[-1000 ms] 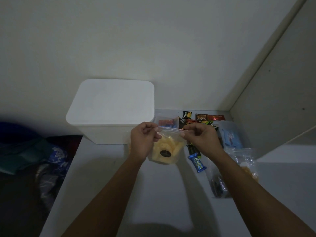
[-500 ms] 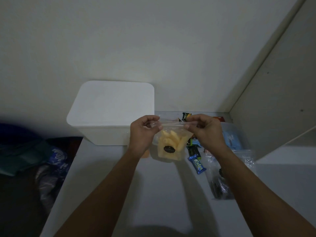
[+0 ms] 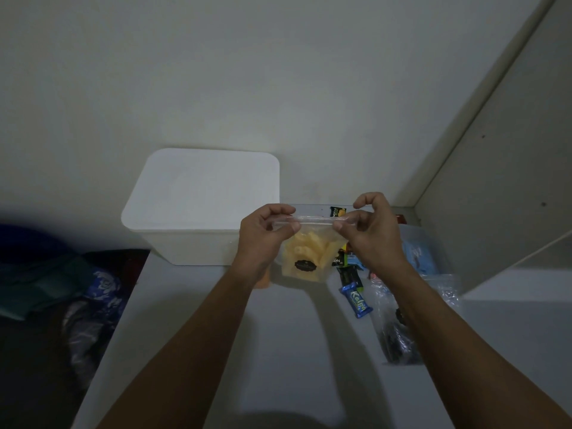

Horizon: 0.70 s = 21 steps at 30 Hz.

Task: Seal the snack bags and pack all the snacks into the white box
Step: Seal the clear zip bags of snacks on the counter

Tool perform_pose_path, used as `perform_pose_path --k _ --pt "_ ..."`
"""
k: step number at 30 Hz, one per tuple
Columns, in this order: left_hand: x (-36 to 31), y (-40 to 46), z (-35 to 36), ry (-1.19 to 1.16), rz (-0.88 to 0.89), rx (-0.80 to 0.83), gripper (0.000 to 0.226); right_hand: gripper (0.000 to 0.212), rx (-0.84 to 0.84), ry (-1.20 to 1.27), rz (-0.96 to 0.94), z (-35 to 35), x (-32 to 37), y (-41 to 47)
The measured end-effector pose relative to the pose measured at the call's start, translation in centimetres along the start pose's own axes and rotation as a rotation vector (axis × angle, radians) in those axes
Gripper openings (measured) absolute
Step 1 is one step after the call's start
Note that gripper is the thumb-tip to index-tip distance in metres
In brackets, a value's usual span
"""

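Note:
A clear zip bag of yellow snack sticks [image 3: 305, 258] with a dark oval label hangs above the table between both hands. My left hand [image 3: 263, 235] pinches the left end of its zip strip, and my right hand [image 3: 368, 233] pinches the right end. The white box [image 3: 201, 209] stands at the back left against the wall with its lid on. To the right lie a blue wrapped bar [image 3: 357, 300], small dark snack packets [image 3: 345, 267], a clear bag with dark contents [image 3: 393, 329] and a light blue packet [image 3: 418, 258].
The white table [image 3: 278, 351] ends at a left edge, beyond which lie dark clothes and blue patterned fabric [image 3: 93, 292]. A white cabinet panel [image 3: 501, 181] and a ledge close off the right side. A small yellow-black packet [image 3: 336, 211] lies by the back wall.
Both hands have lifted the bag of yellow sticks higher and pulled its top strip out straight. The fingers have shifted along the strip towards its ends.

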State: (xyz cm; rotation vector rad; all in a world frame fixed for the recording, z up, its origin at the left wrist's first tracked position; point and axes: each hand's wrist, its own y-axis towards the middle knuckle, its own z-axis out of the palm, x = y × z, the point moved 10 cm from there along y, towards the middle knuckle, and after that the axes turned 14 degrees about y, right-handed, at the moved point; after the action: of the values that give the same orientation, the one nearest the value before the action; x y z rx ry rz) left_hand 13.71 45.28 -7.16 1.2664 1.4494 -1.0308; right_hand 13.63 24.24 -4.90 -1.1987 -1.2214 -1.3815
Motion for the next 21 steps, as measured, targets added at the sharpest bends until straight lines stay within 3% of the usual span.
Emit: perform_pose_path --k 6,13,18,21 --pt "-0.6 0.3 -0.4 -0.002 0.0 -0.067 0.028 0.05 0.058 0.019 0.009 0.9 0.4 -0.4" --pt "-1.0 0.0 1.1 -0.047 -0.027 0.042 0.017 0.041 0.024 0.045 0.004 0.9 0.8 -0.1" --pt "-0.9 0.1 0.7 -0.031 -0.078 0.028 0.011 0.047 0.04 0.088 0.018 0.7 0.5 0.1" --pt "-1.4 0.2 0.6 -0.036 -0.072 -0.004 0.016 0.032 0.089 0.072 0.065 1.0 0.0 0.2"
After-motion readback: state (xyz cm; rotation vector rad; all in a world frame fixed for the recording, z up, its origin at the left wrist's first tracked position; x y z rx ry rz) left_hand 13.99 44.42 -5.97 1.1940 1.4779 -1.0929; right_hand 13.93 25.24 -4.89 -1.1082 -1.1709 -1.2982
